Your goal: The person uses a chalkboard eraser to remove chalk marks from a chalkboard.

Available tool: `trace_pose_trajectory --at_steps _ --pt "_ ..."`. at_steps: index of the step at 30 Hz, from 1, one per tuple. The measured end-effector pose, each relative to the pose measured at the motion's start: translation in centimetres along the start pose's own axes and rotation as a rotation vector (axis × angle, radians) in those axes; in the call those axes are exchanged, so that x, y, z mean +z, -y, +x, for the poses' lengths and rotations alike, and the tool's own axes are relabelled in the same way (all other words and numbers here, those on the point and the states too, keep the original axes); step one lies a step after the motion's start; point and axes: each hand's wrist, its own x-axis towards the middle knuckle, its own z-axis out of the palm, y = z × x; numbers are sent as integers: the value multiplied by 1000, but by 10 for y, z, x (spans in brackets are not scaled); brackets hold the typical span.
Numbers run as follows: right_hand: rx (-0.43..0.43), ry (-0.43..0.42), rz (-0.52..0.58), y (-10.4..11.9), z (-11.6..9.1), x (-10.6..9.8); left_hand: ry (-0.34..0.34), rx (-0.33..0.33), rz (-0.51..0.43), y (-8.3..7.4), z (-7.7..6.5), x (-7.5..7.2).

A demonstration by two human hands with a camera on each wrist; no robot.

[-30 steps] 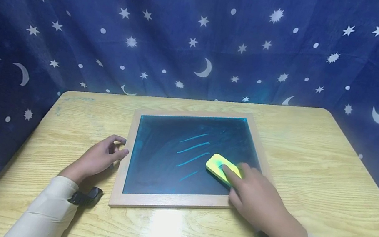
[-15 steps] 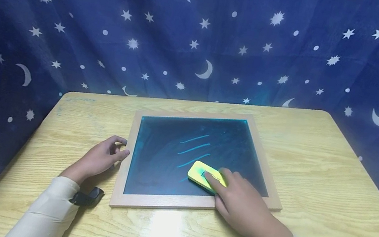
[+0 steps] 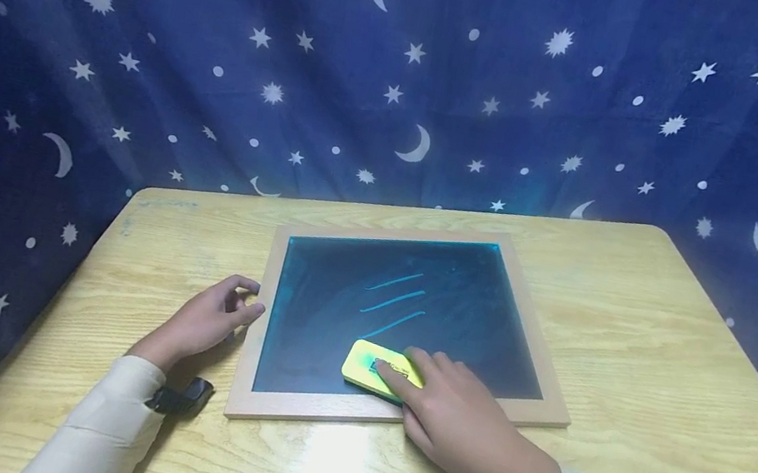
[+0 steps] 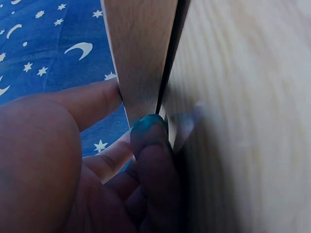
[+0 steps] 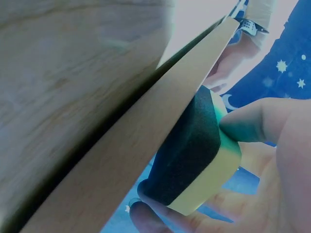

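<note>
My right hand (image 3: 460, 424) grips a yellow chalkboard eraser (image 3: 368, 363) with a dark felt underside, seen in the right wrist view as a black pad (image 5: 192, 145). The index finger lies along its top, and the felt is down on the lower part of a wood-framed chalkboard (image 3: 324, 286). Three slanted blue chalk lines (image 3: 394, 301) show just beyond the eraser. My left hand (image 3: 199, 323) rests at the board's left edge, thumb and fingertips touching the frame (image 4: 141, 58). In the left wrist view one fingertip is stained blue-green.
The board lies flat on a light wooden table (image 3: 646, 360). Behind it hangs a dark blue cloth (image 3: 346, 78) with white moons and stars. A dark strap (image 3: 181, 398) sits on the left wrist. Faint blue smudges (image 3: 164, 204) mark the table's far left.
My right hand has slid the eraser left and toward me across the board. The lowest of the chalk lines no longer shows. My left hand stays at the frame.
</note>
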Motion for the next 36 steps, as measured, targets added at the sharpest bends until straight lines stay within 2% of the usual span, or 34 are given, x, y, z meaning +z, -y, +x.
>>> trace_pose_trajectory --at_steps 6,12,26,36 --pt "12 1 2 -1 -1 3 6 10 2 -1 -1 -1" --pt "61 -19 -1 -10 -4 3 15 -3 -15 -1 -2 -1" --pt "186 -44 -66 -49 -9 -10 13 0 0 -3 -1 -1" --pt "299 0 -52 -72 -11 -19 7 -3 7 -3 -1 0"
